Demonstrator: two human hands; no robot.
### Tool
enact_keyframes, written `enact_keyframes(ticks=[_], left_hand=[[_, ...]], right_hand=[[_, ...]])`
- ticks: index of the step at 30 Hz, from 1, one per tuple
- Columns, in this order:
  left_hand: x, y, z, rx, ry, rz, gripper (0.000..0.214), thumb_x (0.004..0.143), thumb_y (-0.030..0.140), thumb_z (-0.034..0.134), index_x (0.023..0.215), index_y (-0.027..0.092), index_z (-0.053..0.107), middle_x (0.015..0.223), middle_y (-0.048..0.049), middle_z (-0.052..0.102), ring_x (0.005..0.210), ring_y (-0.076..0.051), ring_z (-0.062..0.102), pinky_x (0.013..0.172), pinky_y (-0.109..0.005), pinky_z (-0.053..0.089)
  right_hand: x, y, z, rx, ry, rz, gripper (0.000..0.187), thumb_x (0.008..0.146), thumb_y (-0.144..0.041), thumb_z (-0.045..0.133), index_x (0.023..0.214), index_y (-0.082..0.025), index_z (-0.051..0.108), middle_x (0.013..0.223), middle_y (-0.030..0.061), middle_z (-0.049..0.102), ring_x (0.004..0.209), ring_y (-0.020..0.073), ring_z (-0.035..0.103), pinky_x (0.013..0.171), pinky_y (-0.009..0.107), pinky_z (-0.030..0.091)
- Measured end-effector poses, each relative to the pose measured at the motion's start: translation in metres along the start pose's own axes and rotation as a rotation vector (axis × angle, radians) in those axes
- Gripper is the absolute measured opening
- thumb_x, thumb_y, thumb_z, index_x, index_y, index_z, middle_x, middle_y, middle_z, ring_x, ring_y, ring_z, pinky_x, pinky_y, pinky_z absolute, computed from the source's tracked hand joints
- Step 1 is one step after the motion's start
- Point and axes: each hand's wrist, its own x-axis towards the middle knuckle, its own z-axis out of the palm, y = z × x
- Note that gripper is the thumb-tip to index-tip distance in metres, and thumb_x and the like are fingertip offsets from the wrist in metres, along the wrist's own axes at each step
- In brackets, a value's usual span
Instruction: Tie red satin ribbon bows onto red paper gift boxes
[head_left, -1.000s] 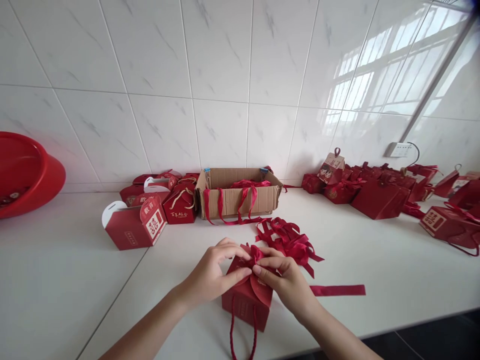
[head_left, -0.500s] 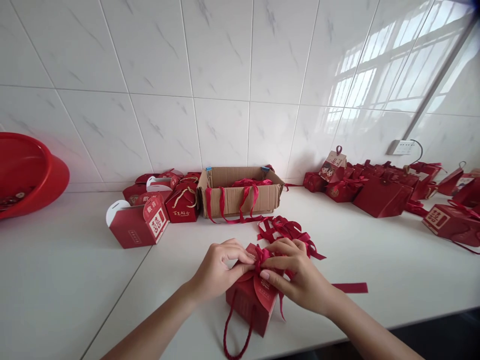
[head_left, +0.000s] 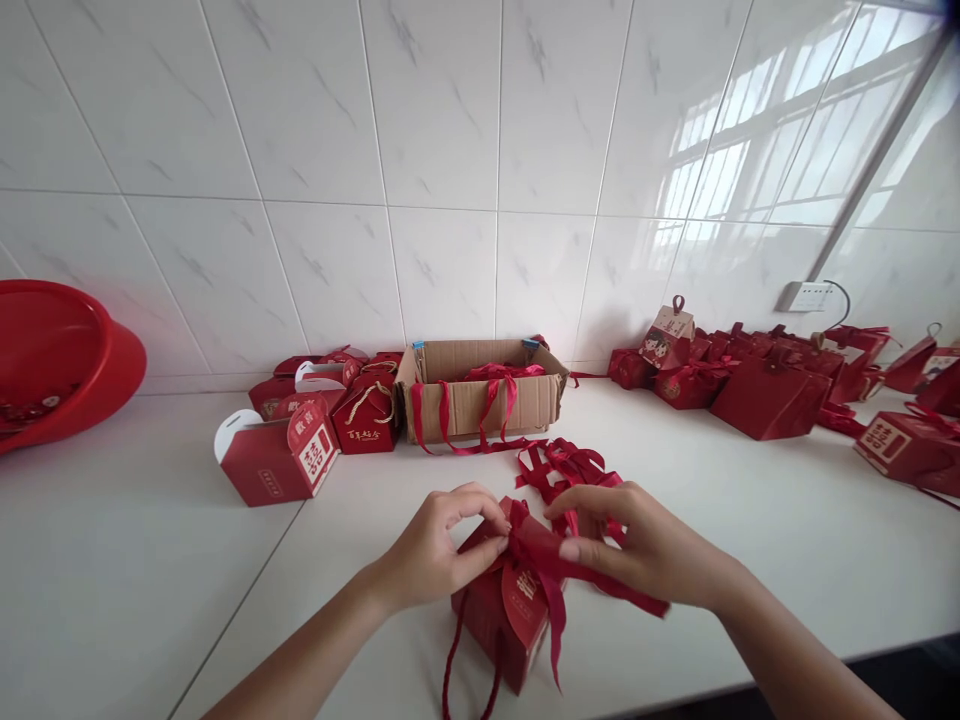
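A red gift box (head_left: 495, 620) with a rope handle (head_left: 450, 660) stands near the front of the counter, below my hands. Crimson ribbon (head_left: 544, 550) is gathered at its top, and loose ends hang down its right side. My left hand (head_left: 450, 540) pinches the ribbon at the gathered point, thumb against fingertips. To the right, my right hand (head_left: 637, 540) has its thumb and fingers around a stretch of ribbon, which trails out below the palm. Its exact grip is partly blurred. Behind the box lies a heap of loose ribbons (head_left: 570, 460), partly covered by the right hand.
A cardboard box (head_left: 480, 412) with ribbons over its rim stands against the tiled wall. Left of it are red gift boxes (head_left: 274, 465) and a red basin (head_left: 112, 370). Many more gift boxes (head_left: 772, 400) stand at the right, below a power socket (head_left: 810, 297).
My right hand has moved right, away from the gathered point, drawing ribbon with it. My left hand stays at the top of the gift box.
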Motion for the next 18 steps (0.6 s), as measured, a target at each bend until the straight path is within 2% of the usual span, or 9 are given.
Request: enact_keyframes(ticks=[3, 5, 7, 11, 15, 18], left_hand=[[0.004, 0.006, -0.003, 0.054, -0.038, -0.002, 0.006, 0.078, 0.015, 0.058, 0.076, 0.019, 0.062, 0.082, -0.0028, 0.066, 0.077, -0.015, 0.062, 0.074, -0.027, 0.050], [0.007, 0.010, -0.006, 0.109, -0.077, -0.010, 0.007, 0.077, 0.015, 0.058, 0.075, 0.020, 0.062, 0.080, -0.0014, 0.066, 0.075, -0.015, 0.062, 0.073, -0.026, 0.049], [0.009, 0.015, -0.010, 0.169, -0.123, -0.024, 0.008, 0.077, 0.014, 0.057, 0.076, 0.020, 0.062, 0.079, 0.0000, 0.067, 0.074, -0.015, 0.062, 0.072, -0.025, 0.049], [0.015, 0.026, -0.019, 0.245, -0.222, -0.054, 0.011, 0.075, 0.014, 0.057, 0.077, 0.021, 0.064, 0.079, 0.0013, 0.069, 0.073, -0.015, 0.062, 0.069, -0.024, 0.047], [0.020, 0.039, -0.025, 0.269, -0.333, -0.083, 0.014, 0.073, 0.013, 0.057, 0.076, 0.022, 0.067, 0.078, 0.0016, 0.069, 0.072, -0.015, 0.062, 0.064, -0.023, 0.045], [0.023, 0.044, -0.029, 0.288, -0.359, -0.127, 0.015, 0.074, 0.014, 0.055, 0.078, 0.022, 0.067, 0.078, 0.0017, 0.068, 0.072, -0.015, 0.061, 0.065, -0.023, 0.045]], right_hand=[[0.016, 0.000, 0.006, 0.079, 0.041, 0.092, 0.033, 0.091, -0.046, 0.049, 0.100, -0.022, 0.069, 0.075, 0.0019, 0.067, 0.062, 0.0138, 0.056, 0.052, 0.023, 0.041], [0.027, 0.004, 0.014, 0.176, 0.021, 0.117, 0.034, 0.088, -0.045, 0.054, 0.110, -0.022, 0.065, 0.084, 0.0032, 0.069, 0.067, 0.0144, 0.058, 0.054, 0.023, 0.044], [0.033, 0.007, 0.020, 0.245, -0.033, 0.084, 0.032, 0.086, -0.037, 0.058, 0.113, -0.021, 0.063, 0.087, 0.0036, 0.069, 0.070, 0.0145, 0.060, 0.058, 0.024, 0.047], [0.029, 0.004, 0.021, 0.169, -0.046, -0.103, 0.021, 0.086, -0.017, 0.053, 0.103, -0.021, 0.064, 0.085, 0.0017, 0.068, 0.071, 0.0132, 0.060, 0.062, 0.024, 0.047], [0.019, 0.004, 0.019, -0.025, 0.013, -0.309, 0.029, 0.088, -0.010, 0.046, 0.107, -0.022, 0.065, 0.093, 0.0052, 0.066, 0.082, 0.0154, 0.059, 0.071, 0.027, 0.048], [0.016, 0.012, 0.024, -0.173, 0.053, -0.468, 0.035, 0.091, -0.009, 0.041, 0.112, -0.021, 0.066, 0.090, 0.0076, 0.064, 0.079, 0.0158, 0.056, 0.068, 0.027, 0.047]])
